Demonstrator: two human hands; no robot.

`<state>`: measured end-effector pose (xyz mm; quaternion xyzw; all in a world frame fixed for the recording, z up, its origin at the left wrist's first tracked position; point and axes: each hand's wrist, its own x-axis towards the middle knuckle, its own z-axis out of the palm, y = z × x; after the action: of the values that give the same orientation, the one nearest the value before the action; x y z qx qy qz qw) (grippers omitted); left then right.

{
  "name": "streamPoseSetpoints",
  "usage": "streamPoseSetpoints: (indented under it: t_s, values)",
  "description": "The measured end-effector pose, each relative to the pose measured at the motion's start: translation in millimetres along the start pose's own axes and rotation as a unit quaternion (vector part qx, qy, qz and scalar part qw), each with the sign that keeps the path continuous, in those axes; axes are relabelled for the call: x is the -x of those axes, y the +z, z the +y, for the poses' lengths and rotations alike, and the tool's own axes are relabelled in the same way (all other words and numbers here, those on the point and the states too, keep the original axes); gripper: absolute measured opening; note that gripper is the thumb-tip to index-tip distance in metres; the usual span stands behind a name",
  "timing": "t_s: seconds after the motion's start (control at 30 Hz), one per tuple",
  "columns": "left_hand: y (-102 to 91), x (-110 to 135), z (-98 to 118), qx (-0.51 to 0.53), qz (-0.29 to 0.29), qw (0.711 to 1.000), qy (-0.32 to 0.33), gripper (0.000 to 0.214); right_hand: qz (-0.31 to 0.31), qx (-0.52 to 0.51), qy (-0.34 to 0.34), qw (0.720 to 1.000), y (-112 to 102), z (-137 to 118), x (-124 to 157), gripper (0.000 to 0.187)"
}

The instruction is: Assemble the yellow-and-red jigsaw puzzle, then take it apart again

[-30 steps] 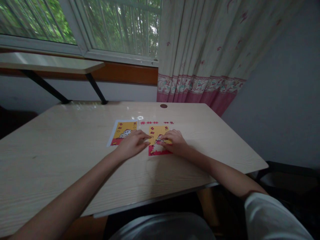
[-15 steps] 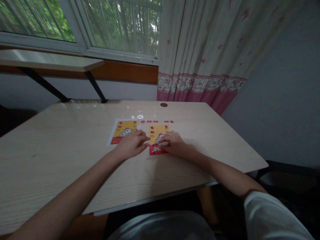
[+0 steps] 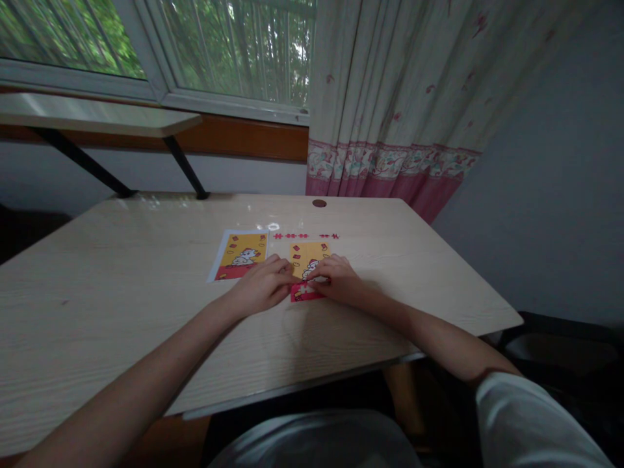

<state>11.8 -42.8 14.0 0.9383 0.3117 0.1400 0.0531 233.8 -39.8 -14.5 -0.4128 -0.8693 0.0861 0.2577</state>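
A jigsaw puzzle (image 3: 302, 255) lies in front of me, yellow above and red below, with a white cartoon animal. Pale gaps show in its red lower part. From the left, my left hand (image 3: 267, 283) reaches over, index finger stretched out and its tip on the puzzle near the gaps. My right hand (image 3: 337, 278) covers the puzzle's right side, thumb and index finger pinched at the same spot, on what seems to be a small red puzzle piece, mostly hidden. Beside my left hand is a picture card (image 3: 246, 242) with the same drawing and a white border.
Several loose red puzzle pieces (image 3: 291, 236) lie in a row behind the puzzle. The pale wooden table (image 3: 146, 273) has a round brown cable hole (image 3: 319, 203) at the back. A raised shelf (image 3: 97, 117) stands at the left, under the window. A curtain (image 3: 390, 117) hangs behind.
My left hand has moved slightly right and toward me, its index fingertip now on the puzzle near my right fingertips. The right hand has barely moved.
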Motion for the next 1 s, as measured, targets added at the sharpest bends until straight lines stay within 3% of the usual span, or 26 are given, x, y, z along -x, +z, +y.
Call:
streamPoseSetpoints:
  t_s: [0.23,0.5,0.7,0.87,1.0]
  values:
    - [2.2,-1.1,1.4,-0.036,-0.004,0.999,0.003,0.029,0.005,0.007,-0.009,1.000,0.0,0.2,0.0,0.011]
    - [5.4,-1.6,2.6,-0.058,-0.009,0.998,0.040,0.033,-0.050,0.098,-0.113,0.987,-13.8,-4.9,1.7,0.018]
    - [4.2,-0.6,2.4,-0.028,-0.005,0.999,0.033,0.032,-0.049,0.056,-0.079,0.994,-25.3,13.4,1.8,0.023]
    - [5.2,1.0,1.6,0.006,0.011,0.999,0.033,0.033,-0.086,0.057,-0.057,0.993,-43.7,36.1,4.2,0.037]
    - [7.4,0.8,1.0,0.024,0.003,0.998,0.052,0.037,-0.110,0.043,-0.054,0.992,-46.5,42.1,5.4,0.047]
